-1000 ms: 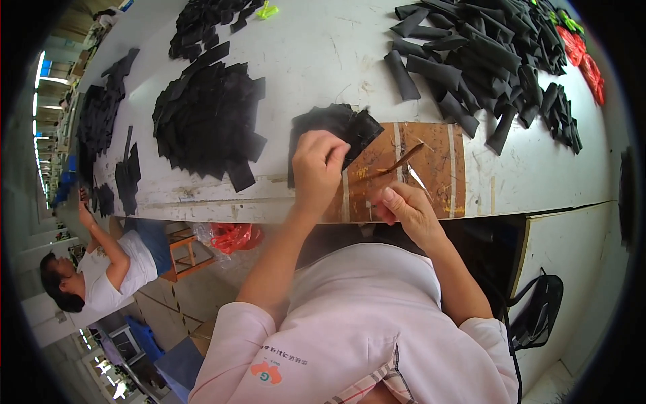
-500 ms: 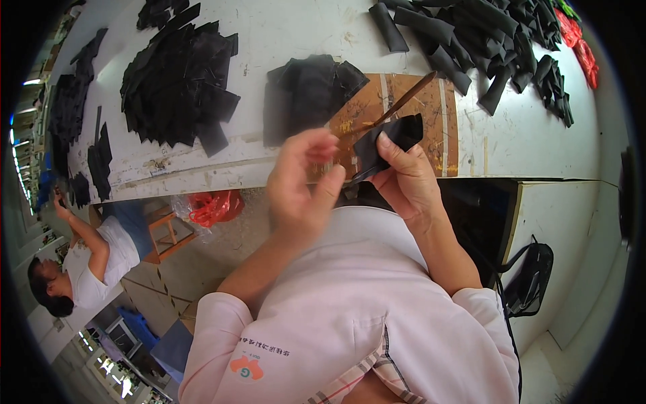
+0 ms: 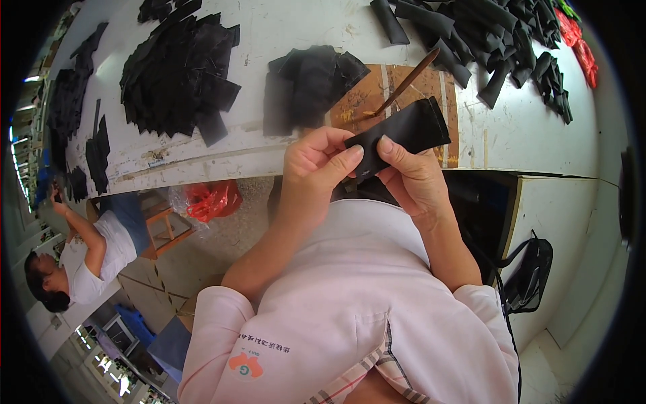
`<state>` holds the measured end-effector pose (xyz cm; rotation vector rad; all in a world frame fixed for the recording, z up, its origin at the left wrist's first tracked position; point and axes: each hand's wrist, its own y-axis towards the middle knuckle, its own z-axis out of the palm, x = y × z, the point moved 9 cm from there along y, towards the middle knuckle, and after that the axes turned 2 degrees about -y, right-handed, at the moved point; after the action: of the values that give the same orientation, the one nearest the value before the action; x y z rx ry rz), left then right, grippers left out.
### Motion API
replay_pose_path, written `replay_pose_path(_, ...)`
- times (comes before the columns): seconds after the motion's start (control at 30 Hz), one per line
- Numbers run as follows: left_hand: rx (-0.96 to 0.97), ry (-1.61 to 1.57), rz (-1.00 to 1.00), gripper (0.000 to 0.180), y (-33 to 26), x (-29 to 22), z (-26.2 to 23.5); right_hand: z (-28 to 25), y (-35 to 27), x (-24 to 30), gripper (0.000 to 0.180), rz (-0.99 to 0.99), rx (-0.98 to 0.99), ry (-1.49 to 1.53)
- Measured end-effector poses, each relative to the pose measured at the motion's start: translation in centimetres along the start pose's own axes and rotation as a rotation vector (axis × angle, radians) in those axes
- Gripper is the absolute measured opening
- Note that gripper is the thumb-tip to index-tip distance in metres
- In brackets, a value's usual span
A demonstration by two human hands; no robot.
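Note:
A black fabric piece (image 3: pixel 412 126), folded flat like a short sleeve, is held up in front of me over the table's near edge. My left hand (image 3: pixel 315 167) pinches its left end between thumb and fingers. My right hand (image 3: pixel 418 180) grips its lower edge, thumb on top and fingers underneath. Just beyond lies a brown cutting-board-like panel (image 3: pixel 360 94) with scuffed tape strips. A slim brown stick (image 3: pixel 408 82) slants up over the panel; the fabric lies close to its lower end. Left of the panel is a small stack of black fabric pieces (image 3: pixel 306 84).
A large heap of flat black pieces (image 3: pixel 176 77) lies on the table at the left, tube-like black pieces (image 3: pixel 494 30) at the far right. Below the table are a red plastic bag (image 3: pixel 212 200) and a wooden stool (image 3: pixel 167 232). Another person (image 3: pixel 101 249) works at the left.
My left hand has come from open and moving to pinching the fabric's left end. The piece now shows longer, tilted up to the right. My right hand keeps its grip.

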<state>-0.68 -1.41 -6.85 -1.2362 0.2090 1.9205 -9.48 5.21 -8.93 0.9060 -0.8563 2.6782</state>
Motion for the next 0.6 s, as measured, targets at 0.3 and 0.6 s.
replay_pose_path(0.3,0.069,-0.079,0.035,0.027,-0.7,-0.3,0.4,0.0,-0.4,-0.2,0.026,-0.036,0.039,0.013)
replay_pose_path(0.6,0.044,0.095,0.092,0.025,-0.7,-1.2,1.3,0.0,-0.1,0.5,0.024,-0.139,-0.009,0.004)
